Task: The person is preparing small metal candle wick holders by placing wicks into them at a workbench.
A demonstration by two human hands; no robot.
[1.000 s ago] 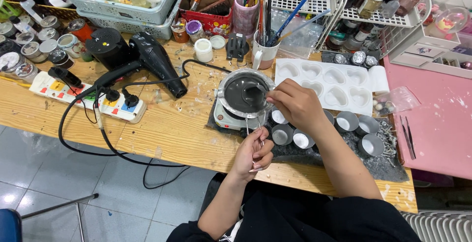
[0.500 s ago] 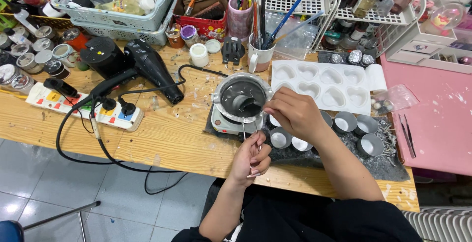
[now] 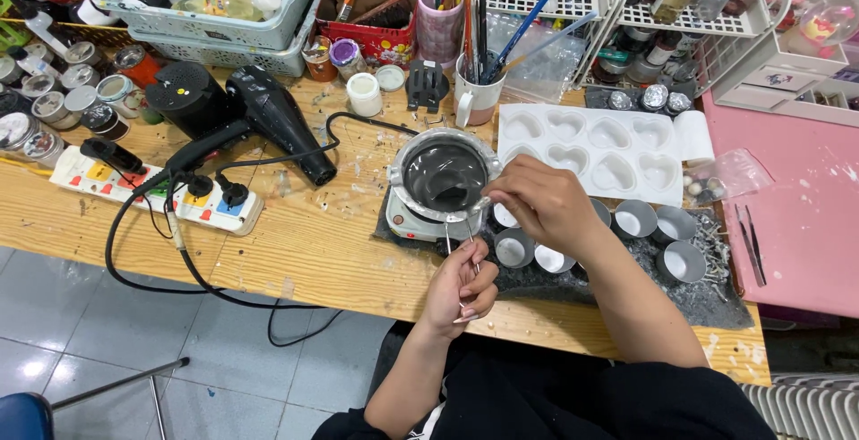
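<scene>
Bright, even light fills the view from above, so shadows are short and soft, with a faint one under the hair dryer (image 3: 268,118) and along the near edge of the wooden table (image 3: 295,243). The grey liquid in the small metal pot (image 3: 445,174) shows a dull sheen, and the floor tiles (image 3: 80,333) carry pale glare. Focus is sharp at the centre, while the wide lens bends and slightly softens the edges.
</scene>
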